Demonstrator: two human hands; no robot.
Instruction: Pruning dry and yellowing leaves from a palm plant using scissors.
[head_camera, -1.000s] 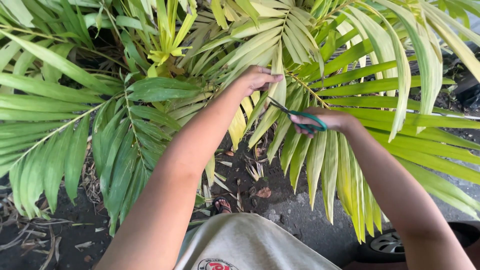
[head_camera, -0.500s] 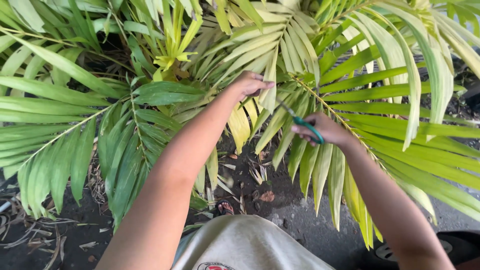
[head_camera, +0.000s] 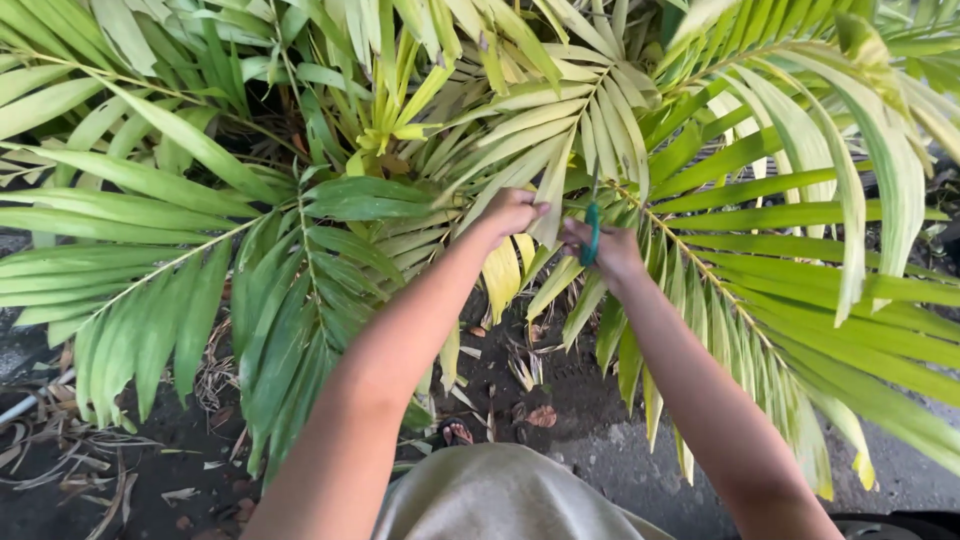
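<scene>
Both hands have come closer together since a sec ago, and the scissors (head_camera: 592, 228) now stand nearly upright instead of slanting across the frond. Right hand (head_camera: 612, 250) has its grip shut round the green handles; blades point up into the leaflets, tips hidden in the foliage. Left hand (head_camera: 512, 212) sits just beside it, to the left, fingers pinched on a pale yellowing leaflet (head_camera: 552, 190) that runs up and away from the grip. Scissors are between the two hands, right by that leaflet; can't tell if blades touch it. No surface here: palm (head_camera: 380, 130) spreads all round, green and yellow fronds. Below, dark soil (head_camera: 560, 380) w/ dry litter, grey ground (head_camera: 640, 470) at lower right. A sandalled toe (head_camera: 457, 433) shows under the leaves.
</scene>
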